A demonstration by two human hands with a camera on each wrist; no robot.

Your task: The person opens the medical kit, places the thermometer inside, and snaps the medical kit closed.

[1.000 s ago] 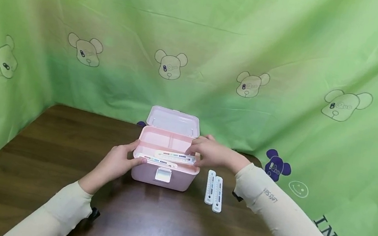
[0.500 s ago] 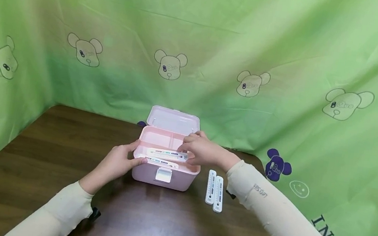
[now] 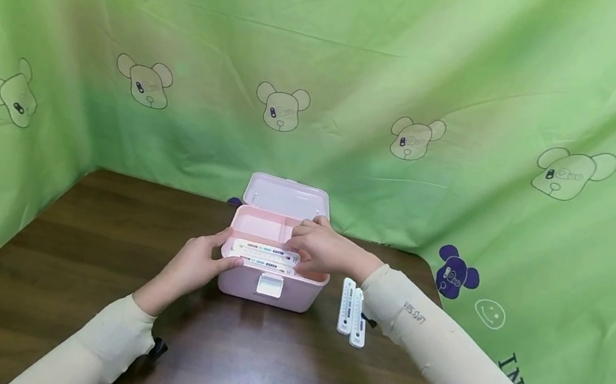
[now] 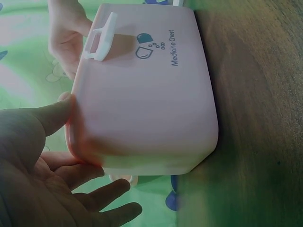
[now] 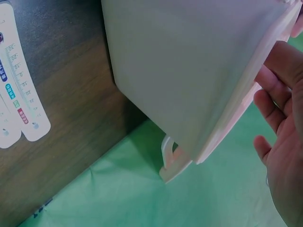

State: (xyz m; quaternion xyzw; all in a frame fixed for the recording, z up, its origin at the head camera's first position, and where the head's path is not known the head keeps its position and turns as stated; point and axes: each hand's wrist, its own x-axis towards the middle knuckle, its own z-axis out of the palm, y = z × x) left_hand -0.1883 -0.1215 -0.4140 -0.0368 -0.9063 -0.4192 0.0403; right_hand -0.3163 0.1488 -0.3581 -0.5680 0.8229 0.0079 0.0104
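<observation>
A pink medicine chest [image 3: 237,285] stands on the table with its lid open, its printed front showing in the left wrist view. My left hand [image 3: 191,262] pinches its left front corner rim between thumb and index finger, the other fingers spread outside. Two flat white thermometers lie lengthwise in the chest: a rear thermometer [image 3: 263,252] and a front thermometer [image 3: 266,266] along the front wall. My right hand [image 3: 329,249] reaches over the chest's right side and pinches the rear thermometer's right end; in the right wrist view the chest wall hides those fingertips.
Two more white thermometers, one left [image 3: 346,307] and one right [image 3: 357,332], lie side by side on the wooden table [image 3: 257,370], right of the chest. The raised lid [image 3: 288,196] leans back near the green curtain [image 3: 181,160]. A divider splits the chest's back compartment.
My right hand has moved left over the chest, and the rear thermometer has shifted left with it, nearly lining up with the front one. My left hand stays at the corner.
</observation>
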